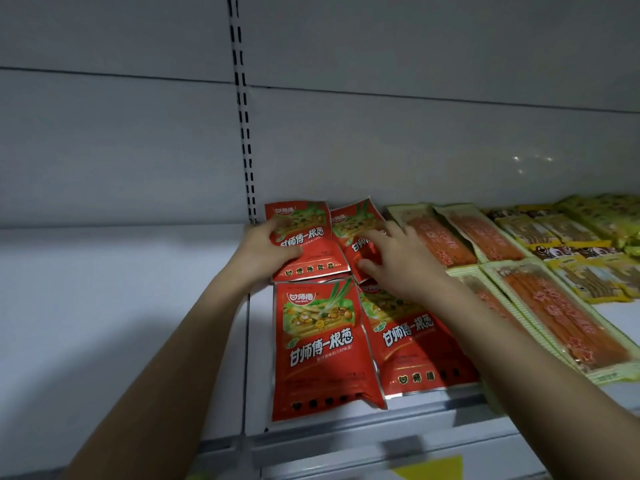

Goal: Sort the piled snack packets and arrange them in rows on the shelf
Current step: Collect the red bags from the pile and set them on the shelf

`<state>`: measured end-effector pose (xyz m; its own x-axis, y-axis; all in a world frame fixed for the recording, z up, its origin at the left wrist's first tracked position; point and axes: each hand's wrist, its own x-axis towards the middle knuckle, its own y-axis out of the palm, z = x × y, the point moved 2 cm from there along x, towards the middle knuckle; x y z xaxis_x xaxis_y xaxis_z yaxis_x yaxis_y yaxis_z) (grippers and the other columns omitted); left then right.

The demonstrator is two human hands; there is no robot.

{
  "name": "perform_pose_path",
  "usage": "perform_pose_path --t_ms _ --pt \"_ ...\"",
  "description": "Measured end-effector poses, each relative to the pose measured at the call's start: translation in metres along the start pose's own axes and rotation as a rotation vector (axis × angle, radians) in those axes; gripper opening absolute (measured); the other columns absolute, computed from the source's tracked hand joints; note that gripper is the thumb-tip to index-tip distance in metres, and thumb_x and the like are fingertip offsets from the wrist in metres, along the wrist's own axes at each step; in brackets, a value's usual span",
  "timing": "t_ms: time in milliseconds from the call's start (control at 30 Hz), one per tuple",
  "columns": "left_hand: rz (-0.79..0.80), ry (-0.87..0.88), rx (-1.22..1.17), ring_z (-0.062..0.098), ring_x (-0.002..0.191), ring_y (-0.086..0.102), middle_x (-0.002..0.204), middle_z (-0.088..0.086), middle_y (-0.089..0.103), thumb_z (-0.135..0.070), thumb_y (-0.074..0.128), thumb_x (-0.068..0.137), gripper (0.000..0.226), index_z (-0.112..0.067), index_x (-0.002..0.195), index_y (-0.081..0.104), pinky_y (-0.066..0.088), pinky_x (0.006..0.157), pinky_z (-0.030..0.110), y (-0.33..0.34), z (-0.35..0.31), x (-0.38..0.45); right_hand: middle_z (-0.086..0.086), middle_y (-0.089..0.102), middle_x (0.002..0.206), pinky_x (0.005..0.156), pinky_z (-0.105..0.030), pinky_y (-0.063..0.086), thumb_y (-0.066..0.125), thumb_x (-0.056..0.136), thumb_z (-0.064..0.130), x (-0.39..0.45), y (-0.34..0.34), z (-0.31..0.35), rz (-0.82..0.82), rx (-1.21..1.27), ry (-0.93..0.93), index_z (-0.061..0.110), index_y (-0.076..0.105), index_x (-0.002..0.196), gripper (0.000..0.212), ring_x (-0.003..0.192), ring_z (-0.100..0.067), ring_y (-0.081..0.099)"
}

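Note:
Several red snack packets lie flat on the white shelf, two in front and two behind. My left hand grips the left edge of the back-left red packet. My right hand presses on the back-right red packet, which lies tilted against its neighbour, thumb and fingers spread over it. The front-left red packet and the front-right red packet lie untouched under my forearms.
To the right lie rows of clear orange-stick packets with green borders and, further back, yellow packets. A slotted upright divides the grey back panel. The shelf's front rail carries a yellow label.

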<state>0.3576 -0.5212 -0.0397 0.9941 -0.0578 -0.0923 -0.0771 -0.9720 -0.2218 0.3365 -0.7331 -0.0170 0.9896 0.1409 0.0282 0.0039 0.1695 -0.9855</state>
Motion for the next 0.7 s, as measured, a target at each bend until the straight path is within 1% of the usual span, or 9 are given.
perform_pose_path --t_ms 100,167,233,300,367,433,500,633,700 --pt "-0.062 0.005 -0.052 0.003 0.064 0.064 0.094 -0.006 0.059 -0.006 0.062 0.096 0.045 -0.010 0.139 0.049 0.048 0.045 0.010 0.000 -0.002 -0.001 -0.002 0.032 0.155 0.113 -0.046 0.032 0.051 0.099 0.043 0.000 0.006 -0.005 0.063 0.050 0.024 0.031 0.036 0.150 0.055 0.141 -0.029 0.027" --pt "-0.102 -0.035 -0.128 0.006 0.069 0.062 0.093 -0.003 0.057 0.001 0.057 0.098 0.034 -0.004 0.131 0.052 0.050 0.046 0.012 -0.002 -0.002 0.000 -0.002 0.033 0.154 0.114 -0.045 0.031 0.052 0.098 0.042 0.001 0.007 -0.008 0.048 0.093 0.034 0.031 0.038 0.149 0.054 0.140 -0.028 0.029" --pt "-0.151 -0.087 -0.200 0.011 0.077 0.063 0.107 0.002 0.054 0.003 0.058 0.097 0.034 -0.002 0.129 0.051 0.054 0.050 0.017 -0.005 0.000 0.002 -0.003 0.034 0.153 0.114 -0.045 0.031 0.053 0.098 0.042 0.002 0.009 -0.009 0.031 0.107 0.038 0.031 0.040 0.148 0.053 0.140 -0.028 0.030" --pt "-0.171 -0.120 -0.256 0.018 0.082 0.066 0.116 0.008 0.054 0.004 0.060 0.095 0.034 -0.006 0.126 0.048 0.056 0.054 0.022 -0.007 0.002 0.003 -0.002 0.034 0.152 0.113 -0.045 0.031 0.053 0.098 0.043 0.002 0.011 -0.009 0.027 0.106 0.043 0.032 0.040 0.148 0.053 0.139 -0.028 0.029" --pt "-0.152 -0.155 -0.319 0.025 0.087 0.069 0.115 0.016 0.059 0.005 0.060 0.095 0.035 -0.011 0.122 0.044 0.059 0.059 0.028 -0.008 0.005 0.003 -0.002 0.034 0.152 0.112 -0.046 0.032 0.053 0.097 0.044 0.001 0.011 -0.009 0.023 0.102 0.046 0.032 0.040 0.147 0.053 0.139 -0.027 0.029" --pt "-0.118 -0.172 -0.333 0.024 0.089 0.068 0.111 0.017 0.061 0.005 0.059 0.095 0.035 -0.012 0.122 0.043 0.059 0.067 0.032 -0.007 0.006 0.003 -0.001 0.033 0.152 0.112 -0.047 0.033 0.053 0.097 0.045 0.001 0.012 -0.009 0.019 0.100 0.049 0.032 0.040 0.147 0.053 0.139 -0.027 0.029" --pt "-0.080 -0.167 -0.306 0.022 0.090 0.067 0.108 0.013 0.061 0.005 0.059 0.095 0.037 -0.011 0.125 0.044 0.058 0.067 0.032 -0.006 0.007 0.002 0.000 0.033 0.152 0.111 -0.048 0.034 0.053 0.097 0.045 0.002 0.012 -0.008 0.014 0.106 0.057 0.033 0.040 0.147 0.053 0.139 -0.027 0.028" --pt "-0.087 -0.162 -0.276 0.027 0.102 0.065 0.124 0.018 0.058 0.007 0.059 0.095 0.029 -0.012 0.116 0.052 0.059 0.062 0.030 -0.004 0.007 0.002 0.000 0.035 0.151 0.109 -0.050 0.036 0.055 0.096 0.044 0.002 0.013 -0.007 -0.002 0.111 0.067 0.033 0.042 0.146 0.053 0.138 -0.027 0.030" --pt "-0.117 -0.157 -0.304 0.025 0.097 0.066 0.125 0.019 0.058 0.010 0.057 0.094 0.028 -0.009 0.115 0.056 0.058 0.062 0.030 -0.005 0.007 0.003 0.000 0.035 0.150 0.109 -0.051 0.036 0.055 0.096 0.043 0.002 0.014 -0.006 -0.001 0.110 0.070 0.032 0.042 0.146 0.053 0.138 -0.028 0.030"
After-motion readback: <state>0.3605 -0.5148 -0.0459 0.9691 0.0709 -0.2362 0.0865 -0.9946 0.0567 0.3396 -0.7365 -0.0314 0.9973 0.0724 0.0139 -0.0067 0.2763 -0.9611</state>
